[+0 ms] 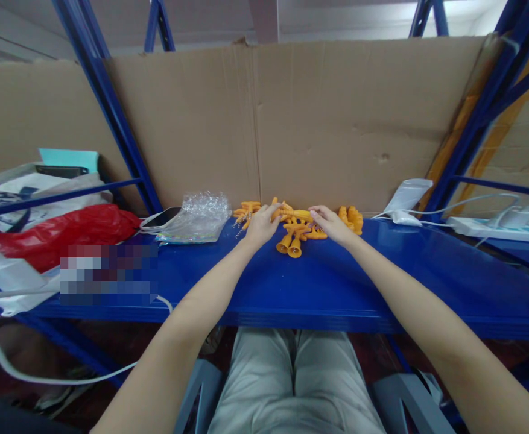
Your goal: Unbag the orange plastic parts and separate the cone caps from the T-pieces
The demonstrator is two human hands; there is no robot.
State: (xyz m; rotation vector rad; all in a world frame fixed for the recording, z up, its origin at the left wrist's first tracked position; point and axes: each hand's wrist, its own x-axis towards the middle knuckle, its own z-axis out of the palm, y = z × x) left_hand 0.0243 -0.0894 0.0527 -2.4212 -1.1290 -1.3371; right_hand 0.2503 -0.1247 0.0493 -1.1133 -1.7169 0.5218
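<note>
Both my hands are at the far side of the blue table, over a group of orange plastic parts. An elongated orange plastic piece (301, 214) spans the gap between them. My left hand (263, 224) has its fingers closed at the piece's left end. With thumb and fingertips, my right hand (330, 224) pinches the right end. Just below lie two cone-shaped orange parts (294, 248), their round openings towards me. More orange parts (247, 208) lie left of my left hand, and an upright orange cluster (353, 220) stands beyond my right hand.
A cardboard panel (327, 120) rises behind the blue table (264, 289). Clear plastic wrap (201, 217) and a phone (167, 218) lie left, near a red bag (69, 232). On the right are a white charger with cable (406, 217) and a power strip (499, 229). Blue posts flank the table.
</note>
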